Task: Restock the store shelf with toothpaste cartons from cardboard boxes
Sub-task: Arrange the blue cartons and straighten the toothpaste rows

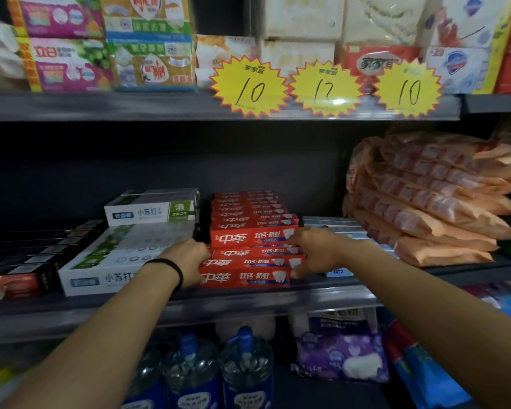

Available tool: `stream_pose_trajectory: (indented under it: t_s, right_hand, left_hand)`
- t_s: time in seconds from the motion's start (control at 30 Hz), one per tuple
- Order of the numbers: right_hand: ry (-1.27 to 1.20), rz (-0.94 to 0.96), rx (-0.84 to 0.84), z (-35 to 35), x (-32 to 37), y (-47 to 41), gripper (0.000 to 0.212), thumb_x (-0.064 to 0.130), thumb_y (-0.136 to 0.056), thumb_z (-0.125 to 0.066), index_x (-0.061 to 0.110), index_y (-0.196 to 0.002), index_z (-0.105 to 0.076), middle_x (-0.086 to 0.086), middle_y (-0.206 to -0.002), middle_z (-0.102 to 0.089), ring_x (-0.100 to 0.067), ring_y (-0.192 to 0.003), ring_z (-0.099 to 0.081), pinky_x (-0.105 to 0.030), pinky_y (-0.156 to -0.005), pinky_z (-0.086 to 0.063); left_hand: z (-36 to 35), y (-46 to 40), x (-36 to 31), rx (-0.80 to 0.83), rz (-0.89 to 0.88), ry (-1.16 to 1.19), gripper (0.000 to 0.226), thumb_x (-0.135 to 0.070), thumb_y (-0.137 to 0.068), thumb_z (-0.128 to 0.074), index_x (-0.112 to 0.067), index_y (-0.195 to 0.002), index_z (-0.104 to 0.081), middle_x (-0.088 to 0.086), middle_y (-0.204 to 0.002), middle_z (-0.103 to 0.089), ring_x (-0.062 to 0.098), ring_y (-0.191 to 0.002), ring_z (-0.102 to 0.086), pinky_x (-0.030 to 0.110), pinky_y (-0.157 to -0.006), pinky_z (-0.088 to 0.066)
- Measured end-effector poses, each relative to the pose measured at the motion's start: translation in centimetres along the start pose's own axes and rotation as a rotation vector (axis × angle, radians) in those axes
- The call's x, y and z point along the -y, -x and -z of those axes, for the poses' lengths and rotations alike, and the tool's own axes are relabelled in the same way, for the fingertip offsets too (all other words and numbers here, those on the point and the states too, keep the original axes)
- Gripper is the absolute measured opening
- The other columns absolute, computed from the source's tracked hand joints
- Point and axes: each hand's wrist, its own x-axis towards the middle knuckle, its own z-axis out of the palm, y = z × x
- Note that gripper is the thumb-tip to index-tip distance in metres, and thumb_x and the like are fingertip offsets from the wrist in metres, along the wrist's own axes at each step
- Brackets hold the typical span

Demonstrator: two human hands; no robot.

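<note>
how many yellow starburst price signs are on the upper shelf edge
3, in a row along the upper shelf's front edge: left sign marked 10, middle sign marked 12, right sign marked 10. None seems hidden.

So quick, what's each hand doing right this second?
Left hand: grips the left end of the red toothpaste cartons.
Right hand: grips the right end of the same cartons.
</note>
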Motion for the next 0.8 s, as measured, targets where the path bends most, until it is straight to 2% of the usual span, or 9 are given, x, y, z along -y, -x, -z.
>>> stream_pose_trajectory:
  t_s: [0.27,0.57,0.67,0.8]
  right_hand:
    - [-0.029,-0.021,0.013,-0.8,-0.7,-0.5,0.076,0.040,-0.072,-0.080,0.032,-0.137,-0.041,0.006,-0.135,-0.053,-0.016,-0.122,-0.051,-0.040,-0.106,-0.041]
    - [-0.043,-0.053,0.053,-1.3,-1.0,-0.9,0.064,0.039,-0.076,-0.078,0.031,-0.132,-0.048,0.006,-0.129,-0.058,-0.017,-0.117,-0.055,-0.036,-0.103,-0.043]
    - [-0.092,-0.055,0.044,-1.5,-0.8,-1.0,0.062,0.045,-0.076,-0.077,0.029,-0.130,-0.051,0.006,-0.127,-0.059,-0.016,-0.115,-0.056,-0.035,-0.102,-0.045]
    - [-0.060,-0.078,0.038,-1.7,-0.7,-1.4,0.059,0.048,-0.078,-0.074,0.025,-0.127,-0.053,0.004,-0.125,-0.059,-0.017,-0.111,-0.058,-0.037,-0.099,-0.047]
  left_hand:
    - [-0.1,-0.5,0.6,-0.003,0.023,-0.045,0.034,-0.033,-0.080,-0.072,-0.024,-0.111,-0.064,-0.005,-0.105,-0.066,0.012,-0.093,-0.062,0.031,-0.085,-0.053]
    - [-0.4,-0.7,0.1,-0.047,0.028,-0.004,0.029,-0.033,-0.081,-0.072,-0.018,-0.106,-0.068,-0.004,-0.104,-0.067,0.011,-0.089,-0.061,0.024,-0.080,-0.050]
    - [-0.4,-1.1,-0.4,-0.061,0.023,0.028,0.031,-0.036,-0.080,-0.073,-0.017,-0.103,-0.069,-0.004,-0.103,-0.067,0.010,-0.086,-0.060,0.025,-0.080,-0.051]
    - [-0.3,-1.4,-1.0,-0.092,0.000,0.060,0.037,-0.036,-0.078,-0.075,-0.017,-0.109,-0.067,-0.002,-0.108,-0.066,0.013,-0.094,-0.061,0.025,-0.084,-0.050]
